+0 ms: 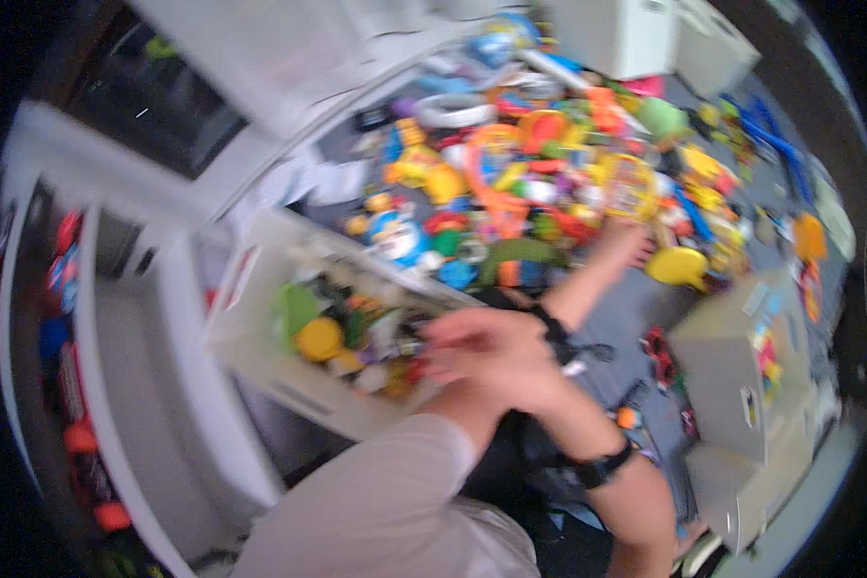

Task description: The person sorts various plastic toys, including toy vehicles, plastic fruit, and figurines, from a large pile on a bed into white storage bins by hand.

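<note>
My right hand (516,354), with a dark band on its wrist, overlaps my left hand (444,361) at the right rim of a whitish plastic bin (289,386). Motion blur and the overlap hide most of my left hand, and whether either hand holds something cannot be told. Inside the bin, left of the hands, lie a yellow round toy (319,339), a green piece (296,311) and several small mixed toys. Beyond the bin, a large heap of plastic toys covers the floor, with a blue and white figure (396,237) and a yellow racket-like toy (627,186).
A bare foot (625,242) rests at the heap's near edge, beside a yellow paddle-like toy (678,266). Pale bins (719,390) stand at the right, and others (643,40) at the top. White shelving (180,325) with toys runs along the left.
</note>
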